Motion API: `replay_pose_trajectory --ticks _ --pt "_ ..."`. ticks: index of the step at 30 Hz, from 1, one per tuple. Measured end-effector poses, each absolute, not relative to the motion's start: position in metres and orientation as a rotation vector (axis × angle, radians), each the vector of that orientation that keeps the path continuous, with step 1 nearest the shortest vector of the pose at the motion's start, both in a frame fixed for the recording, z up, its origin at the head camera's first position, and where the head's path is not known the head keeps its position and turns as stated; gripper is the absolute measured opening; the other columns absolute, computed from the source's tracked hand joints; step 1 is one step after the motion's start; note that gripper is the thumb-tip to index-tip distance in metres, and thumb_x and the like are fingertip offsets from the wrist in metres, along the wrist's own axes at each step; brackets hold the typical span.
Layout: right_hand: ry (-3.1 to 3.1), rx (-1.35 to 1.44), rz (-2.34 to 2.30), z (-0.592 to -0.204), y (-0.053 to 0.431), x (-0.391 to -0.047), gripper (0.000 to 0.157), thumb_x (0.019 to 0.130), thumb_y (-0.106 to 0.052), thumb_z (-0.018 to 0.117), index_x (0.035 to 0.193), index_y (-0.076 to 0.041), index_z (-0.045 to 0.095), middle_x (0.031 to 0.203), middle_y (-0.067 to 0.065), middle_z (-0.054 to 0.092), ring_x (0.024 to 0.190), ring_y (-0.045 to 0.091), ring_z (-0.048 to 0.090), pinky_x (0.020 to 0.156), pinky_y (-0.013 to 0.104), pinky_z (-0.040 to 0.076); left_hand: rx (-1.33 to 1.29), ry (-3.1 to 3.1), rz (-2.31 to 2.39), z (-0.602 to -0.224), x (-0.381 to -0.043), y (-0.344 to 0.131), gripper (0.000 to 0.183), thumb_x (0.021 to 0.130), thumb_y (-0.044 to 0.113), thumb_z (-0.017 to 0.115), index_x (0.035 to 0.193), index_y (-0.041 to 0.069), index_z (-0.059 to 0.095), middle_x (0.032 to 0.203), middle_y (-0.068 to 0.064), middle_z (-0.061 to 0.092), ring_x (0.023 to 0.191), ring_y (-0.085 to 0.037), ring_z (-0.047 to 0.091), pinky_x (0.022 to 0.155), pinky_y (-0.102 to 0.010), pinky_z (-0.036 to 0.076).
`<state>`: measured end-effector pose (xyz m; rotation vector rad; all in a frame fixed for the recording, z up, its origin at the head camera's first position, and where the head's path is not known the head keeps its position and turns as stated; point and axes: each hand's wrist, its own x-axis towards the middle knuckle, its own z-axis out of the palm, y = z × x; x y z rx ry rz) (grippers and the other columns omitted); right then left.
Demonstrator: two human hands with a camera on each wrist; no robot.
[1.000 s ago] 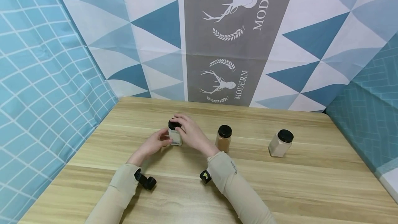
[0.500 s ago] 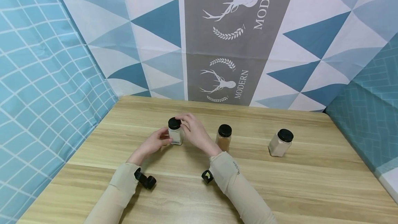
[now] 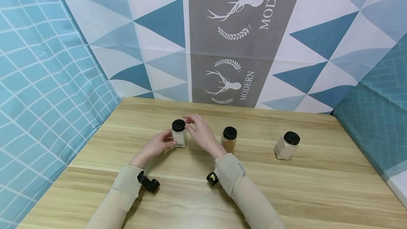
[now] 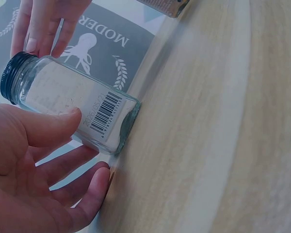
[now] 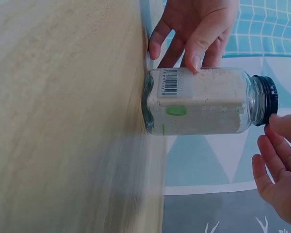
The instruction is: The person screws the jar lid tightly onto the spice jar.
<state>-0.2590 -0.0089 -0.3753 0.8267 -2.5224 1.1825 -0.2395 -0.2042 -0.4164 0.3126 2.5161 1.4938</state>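
Observation:
A square-sided glass jar [image 3: 180,138] of off-white powder stands upright, topped with a black screw lid [image 3: 178,125]. My left hand [image 3: 158,145] holds its lower part from the left, thumb on one face and fingers along another. A barcode label [image 4: 105,112] shows on the glass near the base in the left wrist view. To the jar's right is my right hand [image 3: 201,132], its thumb and index fingertips right at the side of the lid. Those fingertips lie at one edge of the lid in the right wrist view, the other fingers loosely bent.
Right of the right hand stands a similar jar [image 3: 229,144] with orange-brown powder and a black lid. Farther right is another jar [image 3: 285,148] of pale beige powder. The wooden table [image 3: 318,186] ends at a patterned cloth backdrop [image 3: 222,59].
My right hand's fingers have come off the top of the lid and drawn to its right side. My left hand and the jar have stayed in place.

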Motion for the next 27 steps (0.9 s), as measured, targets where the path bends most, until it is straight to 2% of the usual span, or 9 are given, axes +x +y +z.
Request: replay_pose_trajectory --ticks 6,12,16,27 --pt "-2.522 0.84 1.246 -0.3758 -0.0077 -0.2612 0.04 0.086 -0.017 0.063 0.123 -0.011 0.053 0.106 0.003 0.06 0.102 0.016 0.055 0.09 0.032 0.044 0.302 2.532 1.481 -0.4181 -0.2402 -0.2039 0.052 0.09 0.016 0.056 0.138 0.006 0.037 0.13 -0.02 0.047 0.12 -0.037 0.044 0.096 -0.047 0.04" --pt "-2.533 0.932 1.349 -0.3785 -0.0118 -0.2625 0.049 0.086 -0.019 0.063 0.129 -0.005 0.047 0.125 0.008 0.055 0.114 0.018 0.051 0.096 0.031 0.043 0.281 2.536 1.468 -0.4168 -0.2396 -0.2024 0.052 0.09 0.017 0.056 0.138 0.008 0.037 0.131 -0.018 0.047 0.12 -0.036 0.044 0.096 -0.047 0.04" --pt "-2.596 0.961 1.346 -0.3781 -0.0158 -0.2609 0.051 0.089 -0.021 0.059 0.134 -0.007 0.042 0.134 0.006 0.048 0.12 0.019 0.048 0.099 0.031 0.04 0.283 2.533 1.463 -0.4171 -0.239 -0.2027 0.052 0.09 0.017 0.055 0.138 0.008 0.037 0.132 -0.018 0.046 0.12 -0.036 0.043 0.095 -0.047 0.04" --pt "-2.616 0.95 1.348 -0.3769 -0.0112 -0.2589 0.047 0.091 -0.019 0.056 0.135 -0.015 0.041 0.135 0.001 0.048 0.12 0.019 0.047 0.102 0.033 0.037 0.298 2.527 1.481 -0.4161 -0.2397 -0.203 0.053 0.091 0.015 0.055 0.139 0.006 0.035 0.13 -0.02 0.046 0.119 -0.038 0.044 0.094 -0.046 0.041"
